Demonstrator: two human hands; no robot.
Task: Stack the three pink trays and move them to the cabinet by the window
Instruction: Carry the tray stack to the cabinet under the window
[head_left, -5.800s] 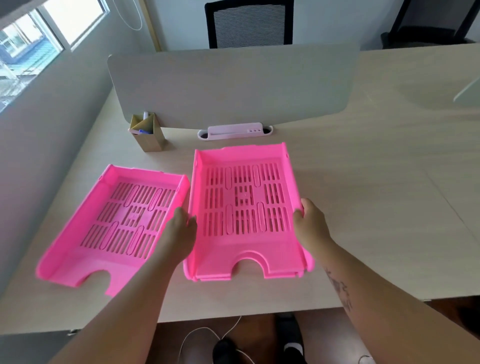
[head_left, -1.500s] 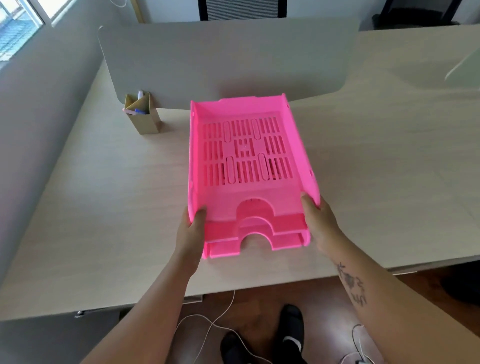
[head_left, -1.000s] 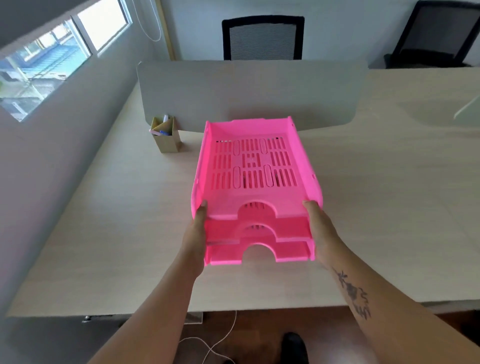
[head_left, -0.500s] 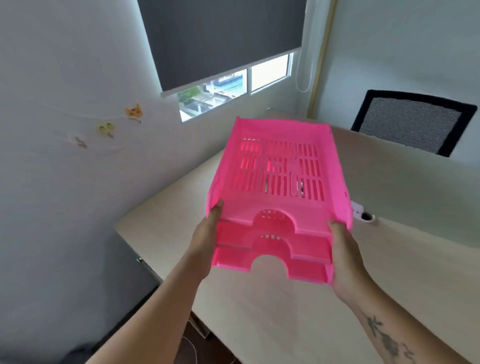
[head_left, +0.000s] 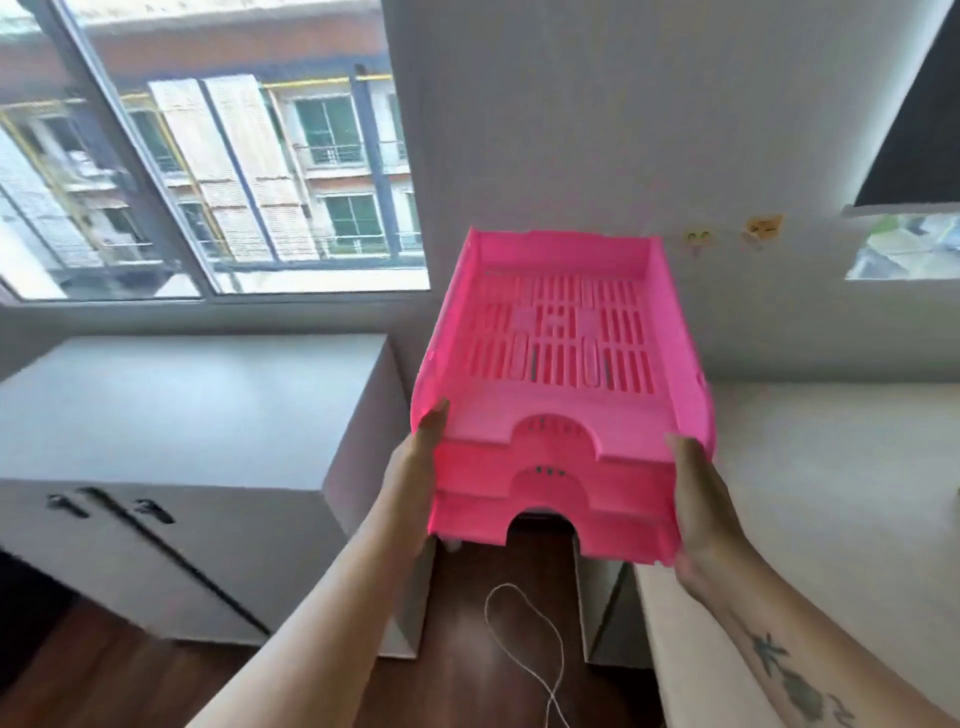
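Note:
The stack of three pink trays hangs in the air at the centre of the view, nested one on another, notched fronts toward me. My left hand grips the stack's left side near the front corner. My right hand grips its right side. The white cabinet stands below the window, to the left of the stack and lower. Its flat top is bare. The stack is over the gap between cabinet and desk, not touching either.
The light wooden desk runs along the right, under the stack's right edge. A white cord loops on the dark wooden floor between cabinet and desk. The cabinet has two front doors with dark handles. A white wall stands behind.
I have turned left from the desk, carrying the stacked trays. The window and white cabinet have come into view, and the stack now hangs beside the cabinet instead of over the desk.

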